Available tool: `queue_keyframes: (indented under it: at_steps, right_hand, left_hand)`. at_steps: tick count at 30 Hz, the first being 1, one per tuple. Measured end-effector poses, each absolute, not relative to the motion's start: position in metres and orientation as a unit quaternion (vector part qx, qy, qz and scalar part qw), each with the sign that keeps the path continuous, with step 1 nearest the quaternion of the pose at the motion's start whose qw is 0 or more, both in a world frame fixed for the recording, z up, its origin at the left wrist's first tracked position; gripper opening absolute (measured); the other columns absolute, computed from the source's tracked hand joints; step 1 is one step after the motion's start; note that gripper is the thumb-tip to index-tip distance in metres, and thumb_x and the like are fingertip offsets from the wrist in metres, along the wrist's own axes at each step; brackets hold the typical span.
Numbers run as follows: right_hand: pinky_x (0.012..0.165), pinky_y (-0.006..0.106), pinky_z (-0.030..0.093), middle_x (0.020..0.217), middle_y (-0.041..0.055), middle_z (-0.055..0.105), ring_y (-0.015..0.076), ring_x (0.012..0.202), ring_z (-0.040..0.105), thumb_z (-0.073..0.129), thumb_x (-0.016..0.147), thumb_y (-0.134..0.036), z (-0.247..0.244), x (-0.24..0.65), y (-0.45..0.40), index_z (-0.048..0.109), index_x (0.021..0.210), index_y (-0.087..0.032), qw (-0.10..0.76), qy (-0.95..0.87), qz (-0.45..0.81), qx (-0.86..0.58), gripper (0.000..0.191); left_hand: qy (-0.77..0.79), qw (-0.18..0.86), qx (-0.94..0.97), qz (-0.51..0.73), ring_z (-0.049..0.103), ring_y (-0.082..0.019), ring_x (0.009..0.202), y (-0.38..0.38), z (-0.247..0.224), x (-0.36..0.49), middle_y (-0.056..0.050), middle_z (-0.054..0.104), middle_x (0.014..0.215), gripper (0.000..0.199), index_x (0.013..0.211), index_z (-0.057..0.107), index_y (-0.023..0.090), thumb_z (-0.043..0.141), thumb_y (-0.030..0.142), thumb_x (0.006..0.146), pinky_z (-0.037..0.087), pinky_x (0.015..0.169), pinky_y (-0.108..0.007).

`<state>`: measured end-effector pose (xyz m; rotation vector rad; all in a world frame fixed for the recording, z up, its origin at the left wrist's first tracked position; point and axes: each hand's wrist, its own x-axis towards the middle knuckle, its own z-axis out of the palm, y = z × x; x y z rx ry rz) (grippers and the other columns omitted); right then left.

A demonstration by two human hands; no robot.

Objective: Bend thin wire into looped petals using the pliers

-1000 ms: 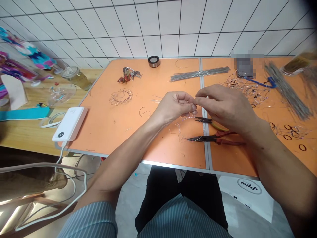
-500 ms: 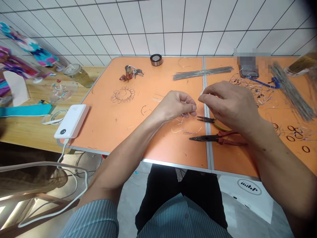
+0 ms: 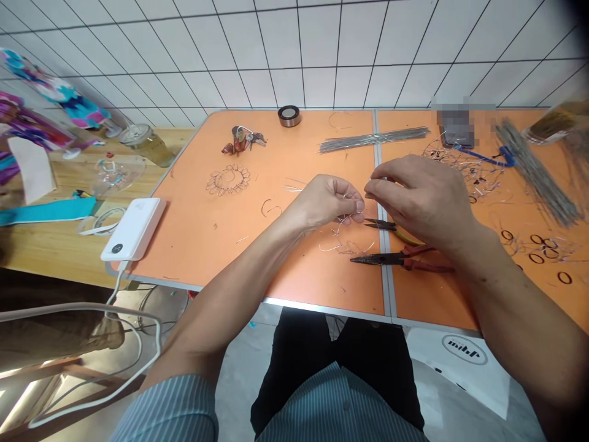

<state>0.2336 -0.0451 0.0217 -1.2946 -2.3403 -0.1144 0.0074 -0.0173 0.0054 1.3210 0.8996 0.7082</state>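
My left hand point(image 3: 329, 201) is closed in a pinch on a thin wire point(image 3: 339, 229), whose loops hang below the fingertips over the orange table point(image 3: 299, 276). Close beside it, my right hand point(image 3: 414, 193) has thumb and forefinger pressed together; what lies between them is too fine to make out. Under the right hand are long-nose pliers with red handles point(image 3: 380, 259) and smaller pliers with dark jaws point(image 3: 381, 224) and a yellow handle, partly hidden by that hand. A looped wire ring point(image 3: 229, 180) lies left of my hands.
Straight wires point(image 3: 372, 140) lie at the back, near a tape roll point(image 3: 289, 116) and keys point(image 3: 248, 140). On the right are a wire bundle point(image 3: 538, 175), a phone point(image 3: 457, 127), tangled wire and dark rings point(image 3: 536, 258). A white power bank point(image 3: 133, 230) sits at the left edge.
My right fingertips have moved slightly left, closer to my left hand. The whole view has shifted a little; my left hand keeps its pinch on the wire.
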Motion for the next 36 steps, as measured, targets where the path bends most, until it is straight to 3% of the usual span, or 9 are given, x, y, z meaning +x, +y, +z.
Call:
queue_keyframes:
  at_steps: [8,12,17,27,36]
  right_hand:
    - [0.087,0.054,0.046,0.116,0.0078,0.089,0.0381,0.116,0.07,0.054,0.119,-0.028,0.016,0.23,-0.045,0.079,0.096,-0.032,0.245,-0.832,-0.138,-0.479,0.034]
    - [0.088,0.055,0.046,0.107,0.0102,0.086,0.0396,0.112,0.069,0.06,0.118,-0.038,0.013,0.23,-0.047,0.08,0.095,-0.033,0.264,-0.823,-0.118,-0.488,0.031]
    - [0.079,0.049,0.04,0.094,0.0123,0.079,0.0361,0.099,0.069,0.057,0.12,-0.044,0.009,0.229,-0.047,0.08,0.093,-0.031,0.255,-0.817,-0.116,-0.504,0.038]
    - [0.065,0.041,0.029,0.089,0.0085,0.082,0.0267,0.079,0.071,0.06,0.115,-0.037,0.002,0.223,-0.048,0.079,0.092,-0.025,0.232,-0.788,-0.138,-0.553,0.032]
    - [0.07,0.043,0.039,0.088,0.0093,0.083,0.0299,0.083,0.076,0.062,0.111,-0.033,0.002,0.223,-0.047,0.078,0.091,-0.026,0.284,-0.785,-0.065,-0.547,0.026]
  left_hand:
    - [0.403,0.646,0.553,0.337,0.068,-0.01,0.061,-0.018,0.006,0.009,-0.007,0.082,0.074,0.016,0.073,0.08,0.016,0.084,0.005,0.084,0.052,0.064,-0.024]
    - [0.4,0.641,0.552,0.352,0.067,-0.01,0.061,-0.02,0.008,0.009,-0.008,0.083,0.075,0.017,0.074,0.08,0.015,0.084,0.007,0.088,0.052,0.065,-0.025]
    - [0.404,0.645,0.538,0.362,0.066,-0.01,0.06,-0.02,0.009,0.009,-0.008,0.082,0.074,0.017,0.075,0.078,0.015,0.083,0.006,0.089,0.052,0.064,-0.025]
    - [0.379,0.648,0.538,0.384,0.067,-0.009,0.062,-0.02,0.004,0.009,-0.007,0.084,0.076,0.012,0.079,0.079,0.014,0.084,0.012,0.089,0.054,0.065,-0.024]
    - [0.393,0.643,0.53,0.388,0.067,-0.009,0.061,-0.022,0.007,0.012,-0.007,0.083,0.075,0.012,0.079,0.078,0.014,0.082,0.009,0.089,0.053,0.064,-0.024]
